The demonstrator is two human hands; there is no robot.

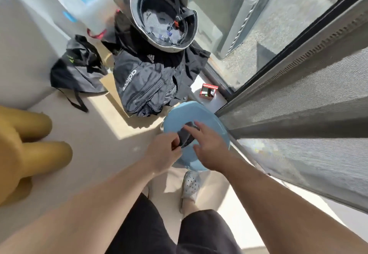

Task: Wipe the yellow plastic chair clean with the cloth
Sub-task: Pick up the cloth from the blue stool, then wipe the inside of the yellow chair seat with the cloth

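Observation:
The yellow plastic chair (23,150) lies at the far left with two thick legs pointing right. A dark cloth (187,135) hangs over a light blue basin (201,114) on the floor ahead of me. My left hand (163,152) pinches the cloth's near end. My right hand (209,148) is spread above the basin, its fingertips touching the cloth's far end. Both hands are well to the right of the chair.
A black jacket (145,82) and an upturned helmet (163,15) sit beyond the basin. A black bag (77,70) lies at left, a small red box (208,91) by the glass door, a grey curtain (298,114) at right. My shoe (190,184) stands below the basin.

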